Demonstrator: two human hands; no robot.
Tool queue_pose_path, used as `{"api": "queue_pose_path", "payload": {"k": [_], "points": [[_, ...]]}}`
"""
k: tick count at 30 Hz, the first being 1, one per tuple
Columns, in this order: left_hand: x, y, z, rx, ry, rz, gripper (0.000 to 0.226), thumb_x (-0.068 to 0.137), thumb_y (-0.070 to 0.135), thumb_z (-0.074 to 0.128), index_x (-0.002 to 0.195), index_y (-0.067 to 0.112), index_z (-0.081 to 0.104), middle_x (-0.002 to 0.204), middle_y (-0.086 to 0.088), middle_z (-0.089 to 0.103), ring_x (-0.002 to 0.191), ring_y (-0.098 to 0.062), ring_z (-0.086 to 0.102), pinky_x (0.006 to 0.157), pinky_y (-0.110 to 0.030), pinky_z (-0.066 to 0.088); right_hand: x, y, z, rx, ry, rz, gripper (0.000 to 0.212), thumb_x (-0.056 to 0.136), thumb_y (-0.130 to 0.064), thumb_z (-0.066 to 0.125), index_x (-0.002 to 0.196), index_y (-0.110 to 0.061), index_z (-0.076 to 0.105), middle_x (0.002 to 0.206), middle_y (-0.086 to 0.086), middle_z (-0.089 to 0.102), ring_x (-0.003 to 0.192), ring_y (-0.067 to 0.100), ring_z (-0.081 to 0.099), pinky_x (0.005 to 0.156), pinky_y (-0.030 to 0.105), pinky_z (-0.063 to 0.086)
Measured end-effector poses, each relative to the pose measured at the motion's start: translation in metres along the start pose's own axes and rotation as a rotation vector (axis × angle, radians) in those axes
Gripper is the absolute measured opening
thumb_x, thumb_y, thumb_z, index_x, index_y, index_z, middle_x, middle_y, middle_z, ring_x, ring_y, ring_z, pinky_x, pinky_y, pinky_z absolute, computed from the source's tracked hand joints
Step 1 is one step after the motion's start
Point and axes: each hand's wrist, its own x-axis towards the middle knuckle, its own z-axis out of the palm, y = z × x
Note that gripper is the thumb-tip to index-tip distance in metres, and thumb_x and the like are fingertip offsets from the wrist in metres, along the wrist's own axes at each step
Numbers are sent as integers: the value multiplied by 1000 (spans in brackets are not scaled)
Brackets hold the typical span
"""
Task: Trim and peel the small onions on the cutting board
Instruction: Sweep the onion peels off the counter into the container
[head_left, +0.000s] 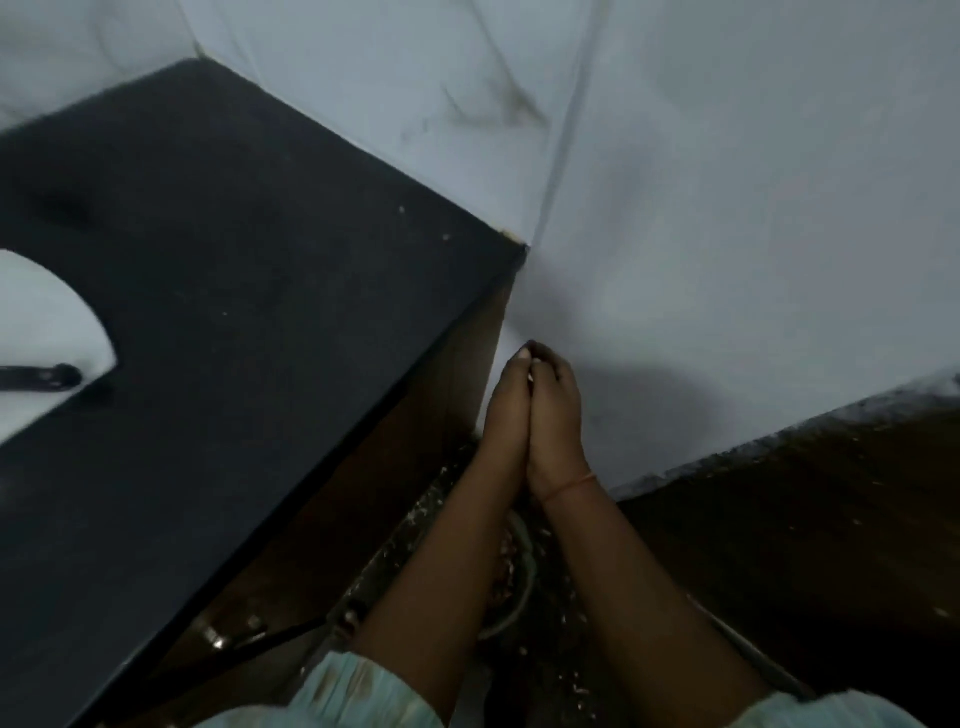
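I see the big black counter (234, 291) left of my fingers. My left hand (506, 410) and right hand (558, 415) are pressed together, fingers curled, maybe rubbing off peel. A bowl (514, 587) sits below. No onions or board show.

Black desk (249, 291) left of hands; white board (47, 332) at its left edge, dark handle (36, 378) on it.

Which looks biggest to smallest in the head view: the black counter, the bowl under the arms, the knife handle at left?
1. Black counter, by far.
2. Bowl, though the arms hide most of it, so its real extent is unsure.
3. Knife handle, cut off by the frame edge.
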Motion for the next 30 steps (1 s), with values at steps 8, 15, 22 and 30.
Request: {"api": "queue_pose_path", "payload": {"k": [8, 15, 22, 30], "points": [[-13, 124, -163, -201, 266, 345, 31, 104, 22, 48, 132, 18, 62, 123, 3, 66, 112, -10, 63, 91, -20, 51, -43, -120, 164, 4, -337, -172, 28, 95, -14, 52, 122, -16, 58, 114, -2, 63, 104, 11, 61, 89, 23, 51], [-70, 89, -450, 207, 1141, 470, 34, 95, 22, 55, 127, 17, 63, 135, -8, 58, 127, -28, 53, 110, -48, 41, -104, -95, 318, -381, -756, -272, 45, 91, -21, 64, 133, -10, 53, 133, 9, 56, 122, 23, 54, 104, 36, 43], [-93, 32, -525, 278, 1189, 355, 39, 103, 25, 45, 140, 15, 53, 145, -10, 51, 136, -27, 45, 115, -49, 36, -124, -36, 349, -887, -852, -760, 63, 77, -71, 48, 132, -41, 53, 150, -8, 37, 146, 28, 19, 116, 56, 3], [-83, 33, -512, 590, 1070, 420, 64, 90, 61, 48, 144, 27, 51, 152, 3, 47, 146, -14, 33, 122, -45, 25, -112, -18, 346, -1006, -774, -1009, 53, 84, -69, 41, 126, -43, 59, 148, -2, 45, 144, 39, 23, 114, 60, 9]]}}
